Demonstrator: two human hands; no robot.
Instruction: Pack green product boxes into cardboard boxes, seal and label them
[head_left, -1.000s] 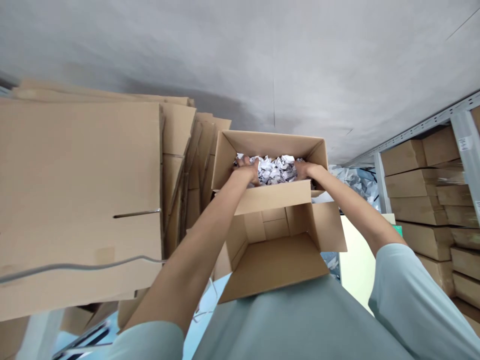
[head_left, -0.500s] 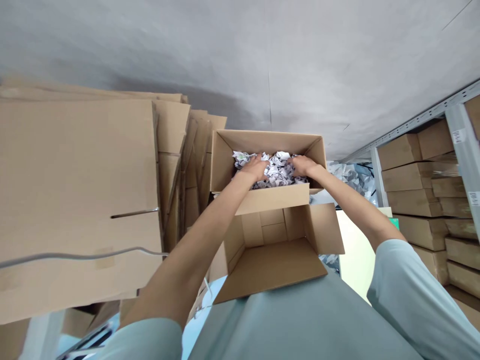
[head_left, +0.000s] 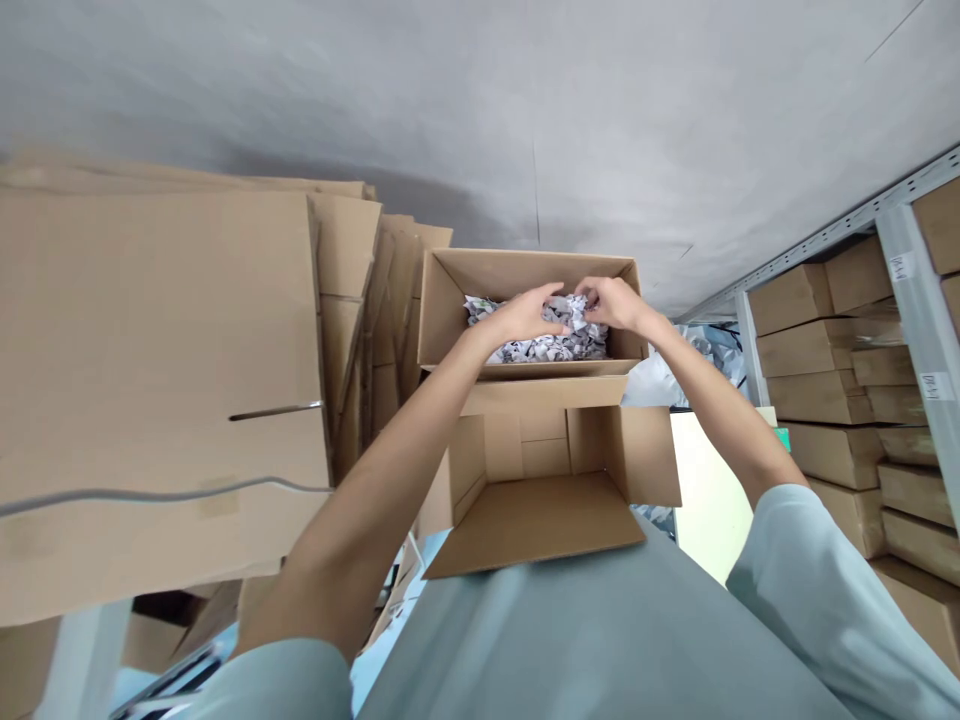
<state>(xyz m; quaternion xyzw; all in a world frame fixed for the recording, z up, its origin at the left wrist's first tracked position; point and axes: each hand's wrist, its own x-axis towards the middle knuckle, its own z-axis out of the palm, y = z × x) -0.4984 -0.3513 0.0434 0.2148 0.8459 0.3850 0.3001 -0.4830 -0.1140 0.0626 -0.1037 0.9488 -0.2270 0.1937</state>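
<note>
An open cardboard box (head_left: 525, 268) holds a bed of crumpled paper (head_left: 551, 348), white and grey. Over this paper my left hand (head_left: 527, 313) curves with thumb and fingers apart, nothing seen gripped in it. My right hand (head_left: 611, 303) faces it from the right, its bent fingers closed on a clump of crumpled paper (head_left: 577, 312) raised between the two hands. Some of its fingertips are hidden by the paper. Closer to my body, a second cardboard box (head_left: 555, 515) lies with its flaps open toward me; its inside shows bare cardboard.
Flattened cardboard sheets (head_left: 165, 330) stand stacked at the left, a grey cable (head_left: 150, 494) across them. A metal rack (head_left: 919, 290) with stacked cartons (head_left: 810, 390) is on the right. Clear plastic bags (head_left: 712, 350) lie behind my right forearm. A wall (head_left: 480, 120) rises behind the boxes.
Both hands have risen out of the paper and come closer together. A clump of crumpled paper has come up with my right hand, and the left hand's fingers have spread.
</note>
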